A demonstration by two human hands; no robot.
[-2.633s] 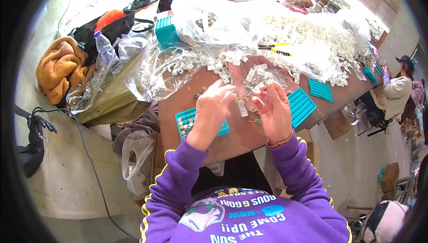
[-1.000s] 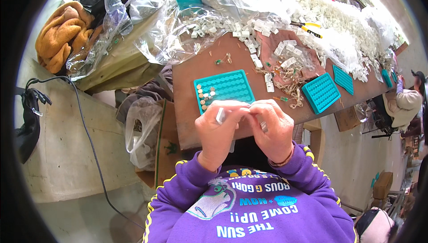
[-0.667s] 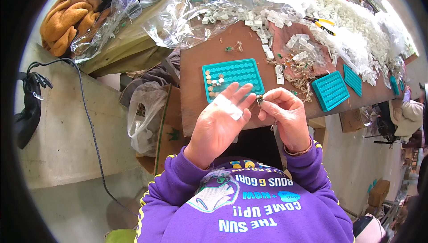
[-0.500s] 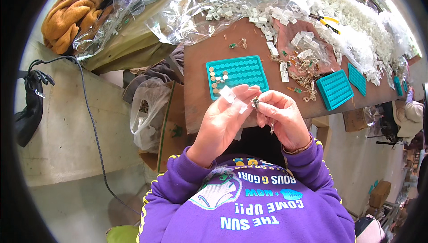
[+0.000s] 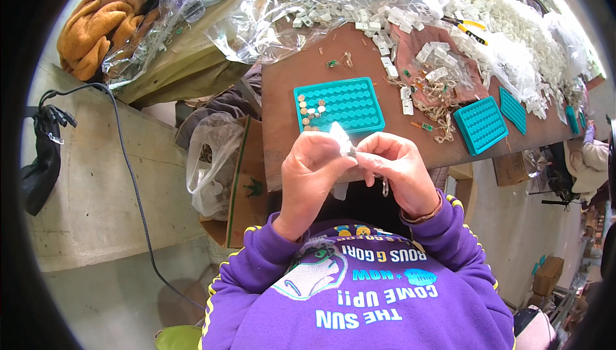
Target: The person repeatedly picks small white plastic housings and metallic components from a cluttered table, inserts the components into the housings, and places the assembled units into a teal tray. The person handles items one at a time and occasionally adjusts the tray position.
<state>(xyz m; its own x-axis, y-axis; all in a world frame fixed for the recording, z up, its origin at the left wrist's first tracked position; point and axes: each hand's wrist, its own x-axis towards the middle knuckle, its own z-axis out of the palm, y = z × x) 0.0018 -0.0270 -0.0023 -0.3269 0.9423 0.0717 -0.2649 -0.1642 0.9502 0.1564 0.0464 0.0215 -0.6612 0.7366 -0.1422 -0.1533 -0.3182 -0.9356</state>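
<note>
My left hand is closed in a pinch on a small white plastic housing, which shines brightly in the light. Against its lower end, my right hand pinches a small dark component; its details are too small to make out. A short pale wire strand hangs from the right fingers. Both sets of fingertips meet at the housing, just in front of a turquoise compartment tray. Several round, coin-like metal pieces lie in the tray's left compartments.
Another turquoise tray stands at the right table edge. Wires and small boards lie on a reddish cloth, near yellow-handled pliers. White housings heap at the far right. Clear plastic covers the far left corner.
My hands have come together: the left fingers have closed from a spread pose around the white housing, and the right hand has brought the small component against it.
</note>
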